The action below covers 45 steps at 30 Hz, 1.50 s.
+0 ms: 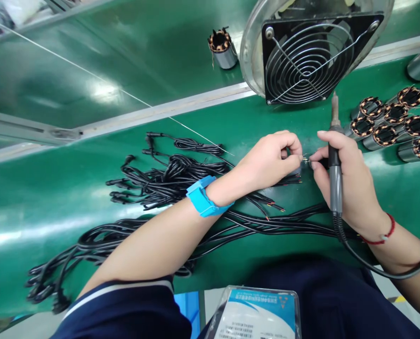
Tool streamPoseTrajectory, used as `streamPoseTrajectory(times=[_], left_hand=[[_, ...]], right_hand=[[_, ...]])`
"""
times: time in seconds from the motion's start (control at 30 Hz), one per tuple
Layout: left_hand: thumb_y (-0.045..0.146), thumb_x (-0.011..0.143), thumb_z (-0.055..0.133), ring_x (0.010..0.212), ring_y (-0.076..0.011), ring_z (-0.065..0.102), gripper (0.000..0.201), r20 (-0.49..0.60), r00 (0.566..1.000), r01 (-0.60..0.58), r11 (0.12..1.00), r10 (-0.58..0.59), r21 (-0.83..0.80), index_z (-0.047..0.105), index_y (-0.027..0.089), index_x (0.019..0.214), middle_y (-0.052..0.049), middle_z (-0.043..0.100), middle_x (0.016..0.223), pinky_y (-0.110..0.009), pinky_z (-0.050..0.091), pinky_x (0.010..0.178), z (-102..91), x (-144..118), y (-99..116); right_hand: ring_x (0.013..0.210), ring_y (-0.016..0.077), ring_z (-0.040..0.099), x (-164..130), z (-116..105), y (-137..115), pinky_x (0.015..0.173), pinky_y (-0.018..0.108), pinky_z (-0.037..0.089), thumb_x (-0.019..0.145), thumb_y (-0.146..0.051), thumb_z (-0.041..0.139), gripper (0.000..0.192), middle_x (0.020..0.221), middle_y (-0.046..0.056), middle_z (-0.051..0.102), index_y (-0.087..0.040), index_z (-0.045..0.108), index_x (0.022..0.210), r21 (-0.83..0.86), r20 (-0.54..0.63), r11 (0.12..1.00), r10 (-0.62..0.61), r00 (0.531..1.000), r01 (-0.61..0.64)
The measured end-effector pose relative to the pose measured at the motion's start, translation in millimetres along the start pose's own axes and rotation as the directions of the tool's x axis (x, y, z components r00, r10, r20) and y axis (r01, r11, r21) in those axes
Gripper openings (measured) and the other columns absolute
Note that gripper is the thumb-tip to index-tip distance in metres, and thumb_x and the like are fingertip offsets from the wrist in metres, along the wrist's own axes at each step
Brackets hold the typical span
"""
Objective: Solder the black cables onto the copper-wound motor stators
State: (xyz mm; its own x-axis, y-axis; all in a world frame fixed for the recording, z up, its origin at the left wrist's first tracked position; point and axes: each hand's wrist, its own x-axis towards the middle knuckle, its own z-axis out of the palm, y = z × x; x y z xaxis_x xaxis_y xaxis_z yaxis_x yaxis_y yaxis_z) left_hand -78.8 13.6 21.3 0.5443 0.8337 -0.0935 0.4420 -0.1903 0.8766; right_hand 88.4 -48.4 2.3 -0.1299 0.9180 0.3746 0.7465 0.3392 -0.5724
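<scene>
My right hand (347,169) has a soldering iron (335,181) resting between thumb and fingers, its tip pointing away from me. The fingertips of that hand are pinched near some fine wire ends (305,159). My left hand (277,153), also closed in a pinch, is just left of those wire ends; what lies inside its fingers is mostly hidden. Below and beside the left wrist, black cables (181,174) lie bundled with stripped coloured ends (275,205). More long black cables (266,228) run under both forearms.
A fan with a wire guard (305,70) stands beyond my hands. Several stators with copper windings (384,136) are grouped at the right; one stator (223,49) is behind the ledge. The iron's cord (390,273) loops over my right forearm. A badge (255,315) hangs at my chest.
</scene>
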Motion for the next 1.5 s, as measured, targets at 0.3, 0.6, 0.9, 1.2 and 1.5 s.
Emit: streamPoseTrajectory(times=[0.3, 0.6, 0.9, 1.2, 1.5], left_hand=[[0.004, 0.073, 0.051, 0.059, -0.0055, 0.042, 0.012, -0.008, 1.0, 0.004, 1.0, -0.004, -0.002, 0.055, 0.014, 0.067, 0.003, 0.053, 0.069, -0.021, 0.035, 0.058, -0.4, -1, 2], [0.005, 0.075, 0.054, 0.061, -0.0056, 0.044, 0.012, 0.011, 1.0, -0.005, 1.0, 0.005, 0.005, 0.055, 0.014, 0.067, 0.003, 0.054, 0.071, -0.021, 0.036, 0.059, 1.3, 0, -1], [0.003, 0.075, 0.054, 0.062, -0.0062, 0.043, 0.015, -0.001, 1.0, -0.005, 1.0, 0.005, 0.018, 0.054, 0.015, 0.065, 0.002, 0.053, 0.069, -0.022, 0.036, 0.061, 0.4, 0, -1], [0.003, 0.075, 0.053, 0.062, -0.0064, 0.043, 0.015, -0.003, 1.0, -0.006, 1.0, 0.006, 0.009, 0.053, 0.015, 0.065, 0.003, 0.052, 0.069, -0.023, 0.037, 0.062, 1.6, 0, -2], [0.004, 0.076, 0.054, 0.061, -0.0057, 0.042, 0.015, 0.002, 1.0, -0.009, 1.0, 0.009, -0.007, 0.054, 0.015, 0.065, 0.002, 0.053, 0.071, -0.022, 0.037, 0.061, 0.7, 0, -2]], right_hand=[[0.085, 0.0217, 0.064, -1, 5, 10, 0.082, 0.044, 0.051, 0.083, -0.016, 0.056, 0.05, 0.088, -0.001, 0.067, -0.028, 0.043, 0.13, 0.038, -0.037, 0.999, -0.005, 0.999, 0.007], [0.075, 0.0165, 0.066, -17, -25, -5, 0.073, 0.033, 0.055, 0.086, -0.019, 0.062, 0.045, 0.091, 0.002, 0.072, -0.027, 0.056, 0.13, 0.069, -0.188, 0.993, -0.086, 0.978, 0.1], [0.054, 0.0151, 0.055, -31, -28, 6, 0.047, 0.031, 0.047, 0.078, -0.014, 0.063, 0.042, 0.071, 0.0, 0.065, -0.021, 0.066, 0.119, 0.218, -0.258, 0.919, -0.269, 0.928, 0.327], [0.055, 0.0147, 0.054, -30, -28, 4, 0.047, 0.03, 0.045, 0.078, -0.012, 0.063, 0.039, 0.07, 0.0, 0.064, -0.021, 0.067, 0.116, 0.236, -0.211, 0.917, -0.274, 0.938, 0.321], [0.055, 0.0132, 0.053, -28, -24, 9, 0.045, 0.028, 0.044, 0.078, -0.013, 0.067, 0.047, 0.078, 0.0, 0.069, -0.026, 0.064, 0.124, 0.157, -0.283, 0.946, -0.232, 0.931, 0.283]])
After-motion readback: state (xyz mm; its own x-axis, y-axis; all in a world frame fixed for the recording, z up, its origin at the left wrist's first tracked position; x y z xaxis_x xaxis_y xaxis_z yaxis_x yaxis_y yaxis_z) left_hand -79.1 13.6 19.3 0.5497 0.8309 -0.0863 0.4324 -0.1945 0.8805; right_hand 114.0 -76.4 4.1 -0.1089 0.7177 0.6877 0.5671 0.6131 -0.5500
